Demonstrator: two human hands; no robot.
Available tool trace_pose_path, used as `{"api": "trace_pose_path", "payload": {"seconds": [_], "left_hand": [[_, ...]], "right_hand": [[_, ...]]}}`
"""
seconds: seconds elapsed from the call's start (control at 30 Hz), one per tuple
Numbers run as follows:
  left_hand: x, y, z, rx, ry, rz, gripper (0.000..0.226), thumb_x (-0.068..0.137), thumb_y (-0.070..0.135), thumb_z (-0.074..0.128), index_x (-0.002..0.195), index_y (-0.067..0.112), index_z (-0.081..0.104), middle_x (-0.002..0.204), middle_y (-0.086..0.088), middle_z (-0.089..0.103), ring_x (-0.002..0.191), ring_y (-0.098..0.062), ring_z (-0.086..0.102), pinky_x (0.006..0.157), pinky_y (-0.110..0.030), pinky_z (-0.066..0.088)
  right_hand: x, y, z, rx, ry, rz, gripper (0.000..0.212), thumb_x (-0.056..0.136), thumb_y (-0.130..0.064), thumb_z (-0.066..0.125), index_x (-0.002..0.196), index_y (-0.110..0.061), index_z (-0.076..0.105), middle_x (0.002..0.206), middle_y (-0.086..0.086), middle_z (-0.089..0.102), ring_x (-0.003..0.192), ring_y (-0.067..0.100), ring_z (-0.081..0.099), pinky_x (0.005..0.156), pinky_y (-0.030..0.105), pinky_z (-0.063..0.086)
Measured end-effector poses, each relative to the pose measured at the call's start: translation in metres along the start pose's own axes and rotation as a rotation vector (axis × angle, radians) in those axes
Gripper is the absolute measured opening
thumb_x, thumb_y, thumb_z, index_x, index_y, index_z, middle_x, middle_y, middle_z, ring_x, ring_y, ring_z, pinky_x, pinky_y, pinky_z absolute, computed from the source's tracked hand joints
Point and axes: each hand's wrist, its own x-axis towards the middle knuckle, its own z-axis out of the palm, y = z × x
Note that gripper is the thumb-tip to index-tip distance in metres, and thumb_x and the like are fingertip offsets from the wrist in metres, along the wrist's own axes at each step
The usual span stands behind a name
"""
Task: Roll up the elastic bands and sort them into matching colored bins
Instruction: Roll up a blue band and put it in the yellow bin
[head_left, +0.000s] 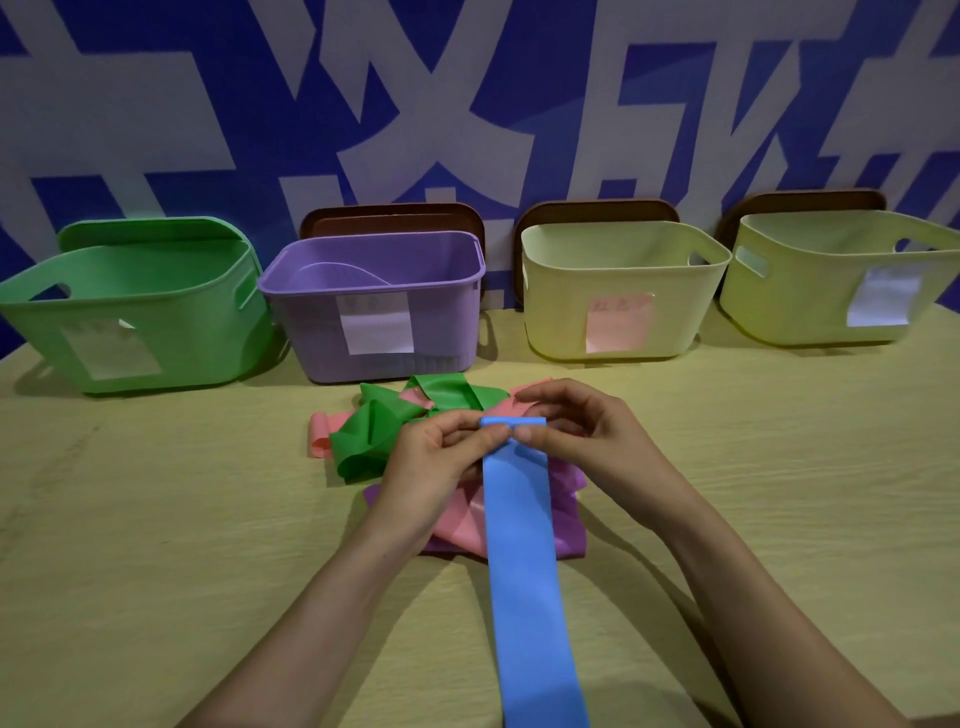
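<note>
A long blue elastic band (524, 561) lies flat on the table, running from the bottom edge up to my hands. Its far end is curled into a small roll. My left hand (436, 457) and my right hand (576, 431) both pinch that roll with thumb and fingers. Under and behind my hands lies a heap of bands: a green band (379, 431), a pink band (462, 525) and a purple band (569, 540). Along the back stand a green bin (130, 312), a purple bin (374, 270) and two pale yellow bins (618, 280) (841, 280), each with a paper label.
Brown lids (395, 218) lean against the blue and white patterned wall behind the bins, and a green lid (150, 228) stands behind the green bin. The wooden table (156, 519) stretches out to either side of the heap.
</note>
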Motion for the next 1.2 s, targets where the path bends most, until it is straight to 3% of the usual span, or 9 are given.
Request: {"api": "trace_pose_path", "payload": {"seconds": [0.17,0.37,0.53,0.67,0.87,0.97,1.1,1.2], "left_hand": [[0.0001,-0.0008,-0.0001,0.064,0.01,0.057,0.011,0.083,0.0,0.066,0.089,0.009,0.07,0.075,-0.002,0.073,0.072,-0.01,0.069,0.064,-0.018,0.055],[0.0001,-0.0018,0.0006,0.106,0.046,0.097,0.018,0.08,0.003,0.07,0.098,0.007,0.07,0.089,-0.007,0.074,0.084,-0.015,0.07,0.076,-0.026,0.057],[-0.0028,0.0002,0.0016,0.053,-0.061,-0.028,0.017,0.084,0.005,0.066,0.101,0.005,0.07,0.091,-0.009,0.075,0.082,-0.017,0.071,0.072,-0.025,0.057],[-0.0023,0.0039,-0.0008,0.034,-0.051,-0.056,0.016,0.081,0.003,0.069,0.096,0.009,0.072,0.086,-0.01,0.075,0.076,-0.017,0.071,0.068,-0.025,0.058],[-0.0018,0.0042,-0.0027,0.01,-0.08,-0.066,0.019,0.08,0.0,0.068,0.095,0.01,0.071,0.09,-0.012,0.075,0.082,-0.021,0.072,0.075,-0.029,0.058],[-0.0018,0.0045,-0.0023,-0.014,-0.082,-0.073,0.016,0.08,0.0,0.067,0.093,0.008,0.07,0.086,-0.011,0.075,0.078,-0.018,0.072,0.073,-0.027,0.057],[-0.0027,0.006,-0.001,-0.046,-0.066,-0.057,0.018,0.071,0.016,0.07,0.088,0.008,0.072,0.081,-0.009,0.074,0.072,-0.016,0.07,0.067,-0.023,0.056],[-0.0011,0.0031,-0.0007,-0.036,-0.044,-0.034,0.01,0.081,0.008,0.067,0.089,0.007,0.071,0.08,-0.009,0.074,0.072,-0.017,0.07,0.067,-0.024,0.056]], "right_hand": [[0.0004,-0.0001,0.0022,-0.068,0.006,-0.011,0.007,0.087,-0.016,0.065,0.091,-0.017,0.072,0.086,-0.003,0.07,0.079,0.001,0.063,0.067,0.015,0.048],[0.0016,0.0024,0.0034,-0.101,0.059,-0.091,0.01,0.086,-0.011,0.066,0.092,-0.016,0.072,0.091,-0.003,0.072,0.09,0.009,0.066,0.081,0.025,0.055],[0.0017,0.0017,0.002,0.013,0.095,-0.088,0.008,0.084,-0.012,0.067,0.091,-0.012,0.072,0.091,0.005,0.071,0.088,0.013,0.065,0.078,0.027,0.053],[0.0001,0.002,0.0029,-0.002,0.094,-0.088,0.009,0.081,-0.01,0.07,0.089,-0.015,0.072,0.091,0.003,0.072,0.091,0.018,0.067,0.08,0.028,0.056],[-0.0021,-0.0037,0.0055,0.078,0.103,-0.11,0.016,0.074,0.005,0.072,0.083,-0.008,0.071,0.09,0.01,0.07,0.083,0.004,0.066,0.076,0.016,0.052],[-0.0025,-0.0032,0.008,0.134,0.098,-0.129,0.021,0.071,0.012,0.071,0.082,-0.005,0.07,0.087,0.009,0.069,0.082,0.006,0.067,0.077,0.017,0.052],[-0.0019,-0.0018,0.0084,0.123,0.084,-0.157,0.023,0.069,0.014,0.071,0.081,-0.006,0.071,0.084,0.007,0.068,0.082,0.007,0.066,0.077,0.017,0.052],[-0.0017,-0.001,0.0057,0.089,0.039,-0.142,0.023,0.072,0.013,0.071,0.085,-0.006,0.072,0.091,0.01,0.069,0.087,0.01,0.067,0.08,0.02,0.052]]}}
